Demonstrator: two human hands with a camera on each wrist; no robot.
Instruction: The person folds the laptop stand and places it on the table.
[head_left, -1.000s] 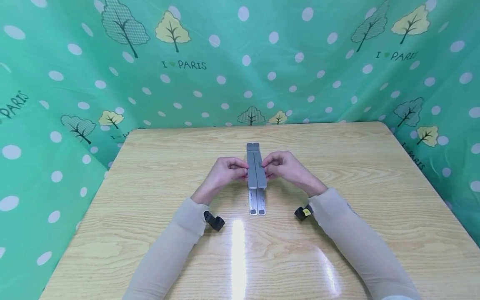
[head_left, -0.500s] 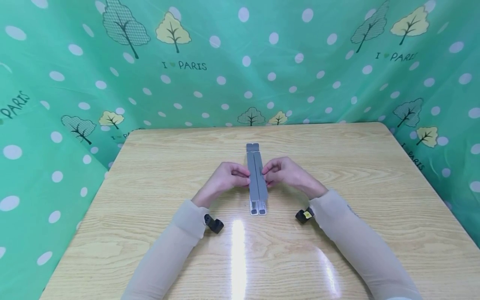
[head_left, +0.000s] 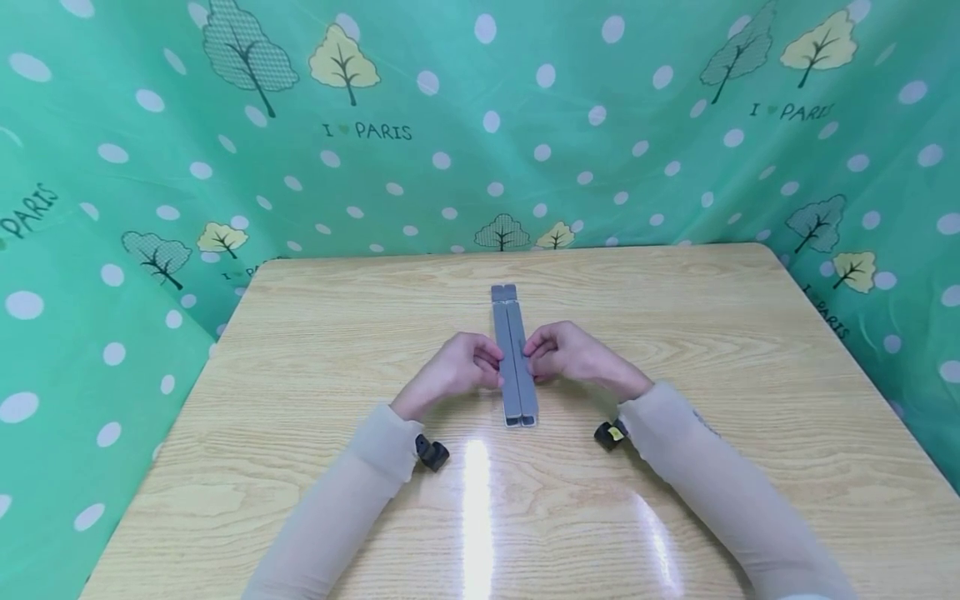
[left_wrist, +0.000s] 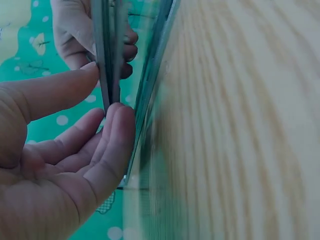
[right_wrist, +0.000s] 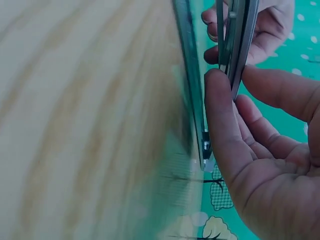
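From overhead, the grey stand (head_left: 513, 354) lies folded into a narrow bar in the middle of the table (head_left: 300, 333), running from far to near, with a hand on either side of its near half. The wrist views give what the overhead cannot: the fingertips sit right on the thin long edges of the metal, the thumb above and the fingers below. They lose the table's layout, which shows there only as a blurred slab of wood grain.

The left hand (head_left: 457, 371) is on the left of the stand, the right hand (head_left: 570, 357) on the right, the two nearly mirroring each other. In the left wrist view the left hand (left_wrist: 60, 150) pinches the stand (left_wrist: 110, 50) between thumb and curled fingers, with the other hand visible beyond. In the right wrist view the right hand (right_wrist: 260, 150) pinches the stand (right_wrist: 237, 40) the same way. Neither hand is spread.

Green dotted cloth (head_left: 480, 125) hangs behind the table.
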